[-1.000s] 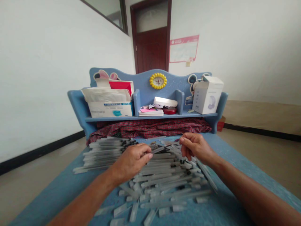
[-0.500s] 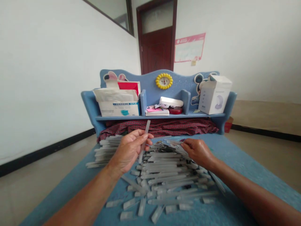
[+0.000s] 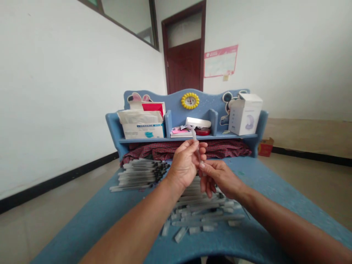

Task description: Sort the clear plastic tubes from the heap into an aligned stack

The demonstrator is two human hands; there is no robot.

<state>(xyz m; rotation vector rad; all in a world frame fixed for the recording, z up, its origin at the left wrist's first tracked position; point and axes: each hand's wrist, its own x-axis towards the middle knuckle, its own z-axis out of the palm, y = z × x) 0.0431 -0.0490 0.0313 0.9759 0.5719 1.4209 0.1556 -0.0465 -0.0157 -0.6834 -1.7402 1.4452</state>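
One translucent pen barrel (image 3: 195, 137): left grip (image 3: 183, 165) clamped mid-length, right grip (image 3: 220, 176) pinching lower end; keep both aligned.

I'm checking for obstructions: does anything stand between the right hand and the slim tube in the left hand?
Nothing visible does: the right hand is right at the tube's lower end, close beside the left hand.
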